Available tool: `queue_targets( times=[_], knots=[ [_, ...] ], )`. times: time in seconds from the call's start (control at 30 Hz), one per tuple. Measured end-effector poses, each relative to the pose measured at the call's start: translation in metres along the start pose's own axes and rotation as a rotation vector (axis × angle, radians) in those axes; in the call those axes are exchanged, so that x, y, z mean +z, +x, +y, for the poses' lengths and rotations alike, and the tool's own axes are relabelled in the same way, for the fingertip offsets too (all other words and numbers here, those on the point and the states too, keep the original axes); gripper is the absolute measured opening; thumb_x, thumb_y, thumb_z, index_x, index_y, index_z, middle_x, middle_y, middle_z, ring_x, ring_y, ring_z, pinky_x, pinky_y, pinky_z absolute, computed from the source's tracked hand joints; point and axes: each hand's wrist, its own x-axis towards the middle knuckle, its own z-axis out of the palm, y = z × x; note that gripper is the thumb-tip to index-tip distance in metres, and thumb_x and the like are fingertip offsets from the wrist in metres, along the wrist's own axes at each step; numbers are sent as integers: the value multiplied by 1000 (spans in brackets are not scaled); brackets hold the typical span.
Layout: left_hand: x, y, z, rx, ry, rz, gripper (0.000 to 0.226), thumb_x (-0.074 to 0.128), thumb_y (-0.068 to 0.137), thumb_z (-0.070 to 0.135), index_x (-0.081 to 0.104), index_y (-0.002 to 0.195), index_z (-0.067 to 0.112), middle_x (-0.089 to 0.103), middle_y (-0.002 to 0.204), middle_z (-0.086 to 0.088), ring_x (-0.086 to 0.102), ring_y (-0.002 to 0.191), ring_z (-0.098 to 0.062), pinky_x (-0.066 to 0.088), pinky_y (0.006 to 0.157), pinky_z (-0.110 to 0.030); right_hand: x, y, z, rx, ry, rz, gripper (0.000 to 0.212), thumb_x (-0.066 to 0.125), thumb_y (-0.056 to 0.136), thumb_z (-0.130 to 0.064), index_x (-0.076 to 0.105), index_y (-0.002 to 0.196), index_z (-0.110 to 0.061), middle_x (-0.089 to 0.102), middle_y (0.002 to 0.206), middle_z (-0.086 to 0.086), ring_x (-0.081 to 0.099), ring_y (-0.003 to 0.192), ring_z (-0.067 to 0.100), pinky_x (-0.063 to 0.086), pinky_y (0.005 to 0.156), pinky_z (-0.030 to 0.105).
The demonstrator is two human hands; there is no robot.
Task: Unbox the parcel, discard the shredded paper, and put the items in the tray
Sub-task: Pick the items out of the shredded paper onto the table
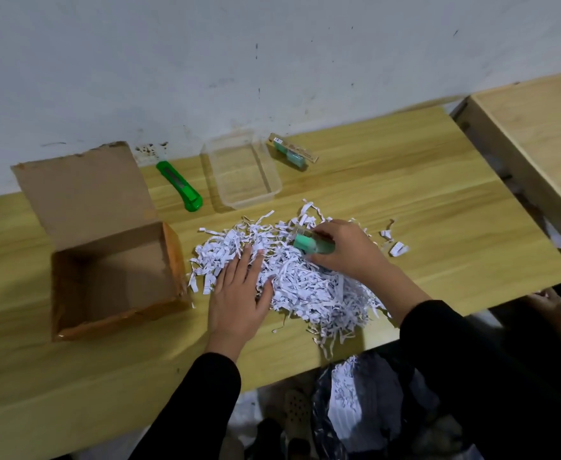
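A heap of white shredded paper [302, 280] lies on the wooden table [405, 200]. My left hand [239, 293] rests flat on the heap's left side, fingers apart. My right hand [345, 247] is closed on a small teal item [309, 244] at the top of the heap. The cardboard box [113, 270] stands open and looks empty at the left, its flap raised. A clear plastic tray [242, 171] sits empty behind the heap. A packaged teal item [292, 151] lies just right of the tray.
A green utility knife [181, 186] lies between the box and the tray. Below the table's front edge a dark bag [355, 403] holds shredded paper. A second wooden table [538, 134] stands at the right. A few paper scraps [395, 244] lie right of the heap.
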Motion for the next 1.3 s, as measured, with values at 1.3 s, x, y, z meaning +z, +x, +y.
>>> queue_targets(
  times=[1.3],
  knots=[
    [-2, 3, 0, -24, -46, -33, 59, 18, 92, 51, 15, 147, 34, 8, 158, 8, 16, 145, -17, 5, 117, -33, 6, 111, -32, 182, 203, 384, 33, 64, 81, -13, 63, 113, -4, 54, 123, 17, 54, 109, 29, 46, 93, 32]
  ],
)
